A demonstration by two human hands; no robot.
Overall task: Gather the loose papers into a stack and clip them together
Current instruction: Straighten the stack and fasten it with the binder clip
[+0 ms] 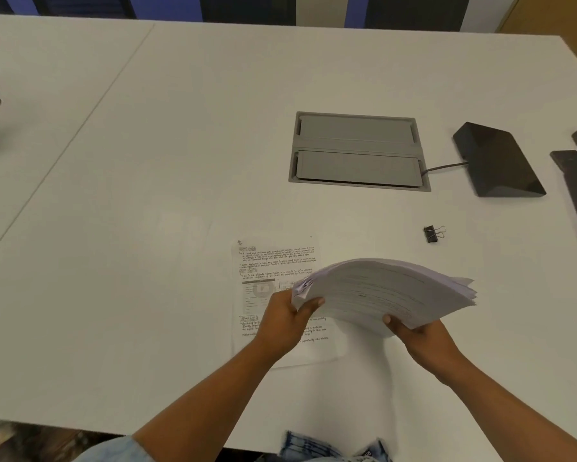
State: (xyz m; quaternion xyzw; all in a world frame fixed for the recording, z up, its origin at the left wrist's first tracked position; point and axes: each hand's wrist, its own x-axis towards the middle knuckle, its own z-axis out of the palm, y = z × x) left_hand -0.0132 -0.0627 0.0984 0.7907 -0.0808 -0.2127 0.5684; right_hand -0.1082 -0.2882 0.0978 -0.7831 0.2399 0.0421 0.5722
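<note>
Now my left grip (288, 320) and right grip (420, 338) both hold the thick, bowed, ragged-edged paper stack (380, 291) above one handwritten sheet (273, 261).

Both hands are holding a thick stack of papers (380, 291) up off the white table (147, 195). The left hand (288, 320) is gripping its left corner and the right hand (420, 338) is gripping the near edge, thumbs on top. One handwritten sheet (273, 265) is lying flat underneath. A black binder clip (432, 234) is sitting off to the right, with a grey cable hatch (357, 151) and a dark wedge-shaped box (500, 161) sitting further back.
</note>
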